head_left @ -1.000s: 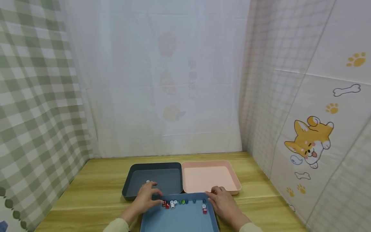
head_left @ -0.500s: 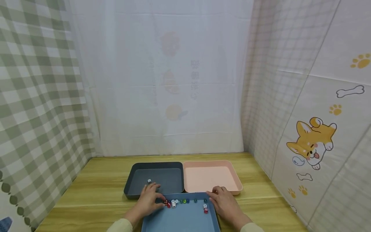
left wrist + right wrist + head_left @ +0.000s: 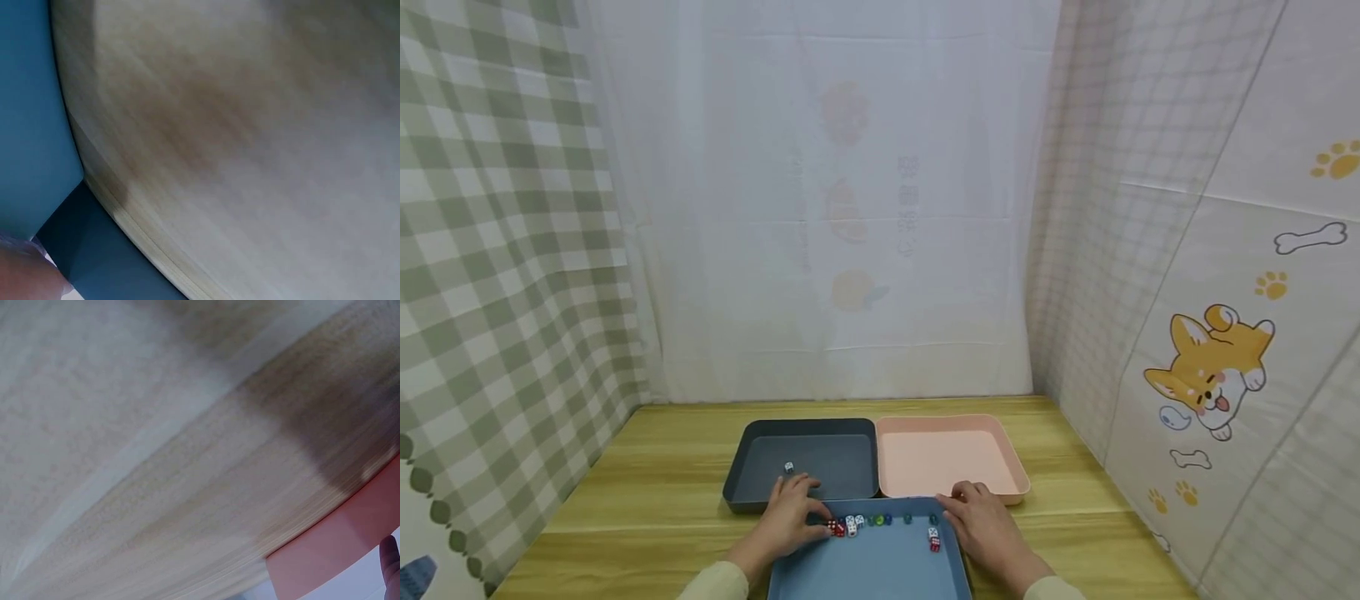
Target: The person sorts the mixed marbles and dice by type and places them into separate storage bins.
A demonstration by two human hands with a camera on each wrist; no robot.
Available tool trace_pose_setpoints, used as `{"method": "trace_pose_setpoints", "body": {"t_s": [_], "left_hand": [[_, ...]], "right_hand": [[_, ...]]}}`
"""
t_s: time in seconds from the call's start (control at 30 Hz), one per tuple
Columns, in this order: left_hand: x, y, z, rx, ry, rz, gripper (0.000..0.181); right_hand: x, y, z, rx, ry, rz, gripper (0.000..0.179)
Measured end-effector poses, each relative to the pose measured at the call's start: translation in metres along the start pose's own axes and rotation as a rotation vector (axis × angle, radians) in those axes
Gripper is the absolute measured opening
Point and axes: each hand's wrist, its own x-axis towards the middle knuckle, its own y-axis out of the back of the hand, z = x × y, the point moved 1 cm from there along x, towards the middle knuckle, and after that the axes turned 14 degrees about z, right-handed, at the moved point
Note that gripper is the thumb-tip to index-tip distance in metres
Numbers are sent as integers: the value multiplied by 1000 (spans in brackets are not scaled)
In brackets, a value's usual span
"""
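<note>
A blue tray [image 3: 880, 575] holds a row of dice and glass marbles along its far wall. My left hand [image 3: 786, 521] reaches over its far left corner. Thumb and forefinger tips pinch at a red die [image 3: 832, 526], which they partly cover. Beside it are another red die [image 3: 839, 530] and white dice [image 3: 852, 526]. A green marble [image 3: 879, 520] sits further right. My right hand [image 3: 981, 525] rests at the tray's far right corner, fingers loosely bent, fingertips at the rim. Near it stand a white die [image 3: 933, 533] and a red die [image 3: 935, 545].
Behind the blue tray, a dark grey tray [image 3: 842, 467] with one white die [image 3: 788, 467] stands left of a pink tray [image 3: 940, 458]. All sit on a wood-grain table [image 3: 647, 483]. Cloth curtains [image 3: 842, 333] close in the back and sides.
My left hand's thumb and forefinger have moved right and closed in on the red die at the row's left end. The right hand stays at the tray corner.
</note>
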Motion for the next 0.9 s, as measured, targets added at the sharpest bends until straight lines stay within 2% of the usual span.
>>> {"method": "trace_pose_setpoints", "body": {"t_s": [0.27, 0.53, 0.9], "left_hand": [[0, 1, 2, -41, 17, 10, 12], [6, 15, -1, -112, 56, 30, 11], [18, 36, -8, -72, 142, 90, 12]], "right_hand": [[0, 0, 2, 10, -1, 4, 28], [0, -1, 1, 6, 11, 12, 28], [0, 1, 0, 16, -4, -13, 29]]}}
